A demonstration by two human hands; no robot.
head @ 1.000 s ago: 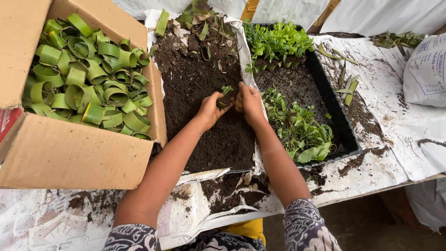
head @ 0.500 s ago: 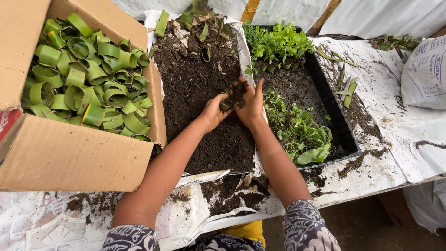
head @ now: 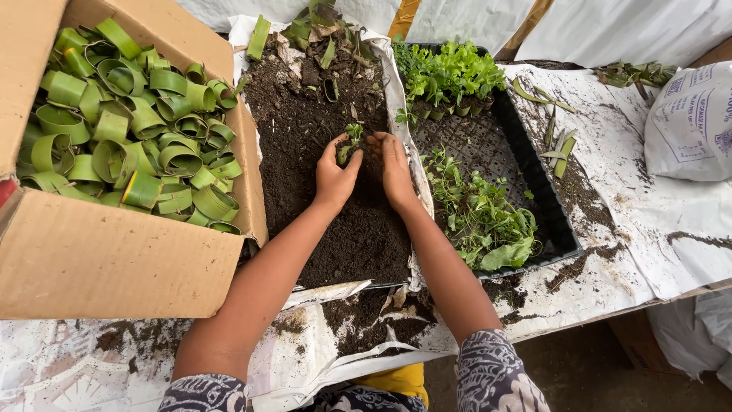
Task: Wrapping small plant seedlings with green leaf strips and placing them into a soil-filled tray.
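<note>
We cup a small green seedling (head: 351, 140) between our left hand (head: 335, 174) and right hand (head: 396, 169), fingers half curled, its leaves poking above dark soil (head: 347, 229)

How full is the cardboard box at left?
Nearly full: the open cardboard box holds heaped green leaf rings almost up to its rim.

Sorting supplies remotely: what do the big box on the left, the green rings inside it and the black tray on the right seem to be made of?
The box looks like plain brown cardboard, matte, with folded flaps. The green rings seem to be strips of fresh leaf curled into loops, slightly glossy with fibrous edges; I cannot name the plant. The black tray appears to be thin moulded plastic with a grid floor.
</note>
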